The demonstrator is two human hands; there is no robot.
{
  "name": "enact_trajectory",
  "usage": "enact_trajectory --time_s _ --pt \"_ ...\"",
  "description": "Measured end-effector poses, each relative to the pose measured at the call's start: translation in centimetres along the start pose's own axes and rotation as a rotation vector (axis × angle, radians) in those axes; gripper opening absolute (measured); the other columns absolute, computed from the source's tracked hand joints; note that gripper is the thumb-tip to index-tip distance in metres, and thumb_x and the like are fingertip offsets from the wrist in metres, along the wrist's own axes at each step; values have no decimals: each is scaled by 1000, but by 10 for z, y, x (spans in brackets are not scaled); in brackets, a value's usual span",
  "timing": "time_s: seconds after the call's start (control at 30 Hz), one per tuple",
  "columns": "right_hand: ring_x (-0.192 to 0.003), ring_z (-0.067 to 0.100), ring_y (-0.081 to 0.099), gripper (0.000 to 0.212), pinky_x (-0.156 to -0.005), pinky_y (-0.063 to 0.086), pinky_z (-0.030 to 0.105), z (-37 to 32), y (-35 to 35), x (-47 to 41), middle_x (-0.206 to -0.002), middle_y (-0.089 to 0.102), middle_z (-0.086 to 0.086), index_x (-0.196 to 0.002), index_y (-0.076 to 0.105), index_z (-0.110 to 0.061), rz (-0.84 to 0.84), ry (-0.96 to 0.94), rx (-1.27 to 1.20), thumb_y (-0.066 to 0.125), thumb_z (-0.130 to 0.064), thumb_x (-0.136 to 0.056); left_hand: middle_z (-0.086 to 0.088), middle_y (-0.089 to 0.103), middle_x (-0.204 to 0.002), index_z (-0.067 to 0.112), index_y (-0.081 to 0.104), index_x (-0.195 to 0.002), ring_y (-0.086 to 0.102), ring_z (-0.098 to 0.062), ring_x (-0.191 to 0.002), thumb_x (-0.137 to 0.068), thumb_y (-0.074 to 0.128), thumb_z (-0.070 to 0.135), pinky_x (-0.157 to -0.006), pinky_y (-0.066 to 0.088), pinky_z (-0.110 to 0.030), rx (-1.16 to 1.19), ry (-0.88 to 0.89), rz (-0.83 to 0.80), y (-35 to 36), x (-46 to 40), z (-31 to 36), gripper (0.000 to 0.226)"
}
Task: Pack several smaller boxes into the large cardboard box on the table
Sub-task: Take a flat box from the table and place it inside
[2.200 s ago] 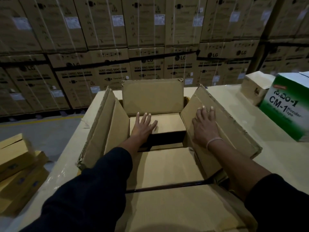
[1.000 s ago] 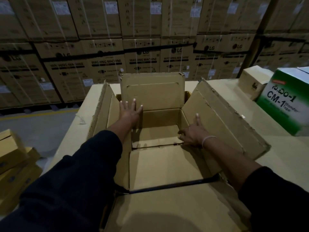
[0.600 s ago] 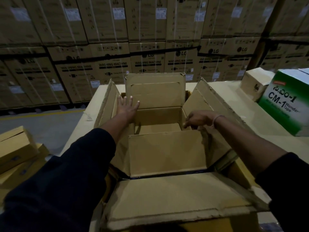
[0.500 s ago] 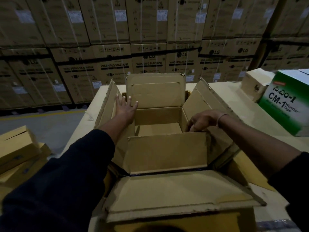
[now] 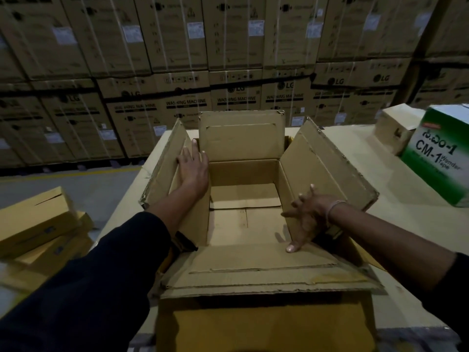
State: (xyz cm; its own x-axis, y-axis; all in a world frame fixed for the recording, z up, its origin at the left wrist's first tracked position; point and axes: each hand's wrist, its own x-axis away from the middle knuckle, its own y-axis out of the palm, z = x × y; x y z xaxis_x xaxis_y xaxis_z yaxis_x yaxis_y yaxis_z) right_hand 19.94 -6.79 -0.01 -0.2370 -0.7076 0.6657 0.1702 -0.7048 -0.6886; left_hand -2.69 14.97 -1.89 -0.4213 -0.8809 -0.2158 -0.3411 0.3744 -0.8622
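Head view: left hand (image 5: 194,171) lay flat against the left flap; right hand (image 5: 305,215), fingers spread, pressed the near flap (image 5: 253,265). Large cardboard box (image 5: 243,199) sat open on the table (image 5: 355,143). Risk: released flaps springing inward, blocking loading.

Plain brown large cardboard box (image 5: 243,171), green-and-white tape carton (image 5: 441,158), yellow-tan small boxes (image 5: 35,222), dark navy sleeves (image 5: 101,288).

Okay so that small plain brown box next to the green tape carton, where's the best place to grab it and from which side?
Probably grip the small brown box across its two upright side walls, coming down from above. Its top looks raised and slanted, so a flat top grab may slip, and the green tape carton blocks its right side.
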Motion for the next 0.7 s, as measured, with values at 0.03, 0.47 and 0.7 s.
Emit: enact_trajectory --time_s 0.03,0.47,0.7 --pt "-157 32 -19 130 -115 -24 69 0 1 1 -174 -3 2 -164 5 -44 7 -2 4 55 -101 -57 -28 -11 -167 15 9 -163 16 -48 -152 -101 51 37 -117 29 -56 -11 -10 10 -4 3 0 79" --pt "-158 34 -14 124 -114 -27 68 -1 6 4 -174 3 5 -164 9 -43 56 -5 -1 51 -101 -62 -22 47 -127 5 50 -133 62 -29 -98 -98 65 23 -77 60 -37 96 -64 44 -11 8 -23 42" --pt "-156 35 -24 148 -112 -24 72 -1 5 -15 -174 0 6 -161 10 -50 41 -8 -41 44 -112 -31 -20 47 -126 8 57 -130 57 -27 -100 -98 62 27 -81 55 -36 -25 -69 1 -17 4 -16 38"
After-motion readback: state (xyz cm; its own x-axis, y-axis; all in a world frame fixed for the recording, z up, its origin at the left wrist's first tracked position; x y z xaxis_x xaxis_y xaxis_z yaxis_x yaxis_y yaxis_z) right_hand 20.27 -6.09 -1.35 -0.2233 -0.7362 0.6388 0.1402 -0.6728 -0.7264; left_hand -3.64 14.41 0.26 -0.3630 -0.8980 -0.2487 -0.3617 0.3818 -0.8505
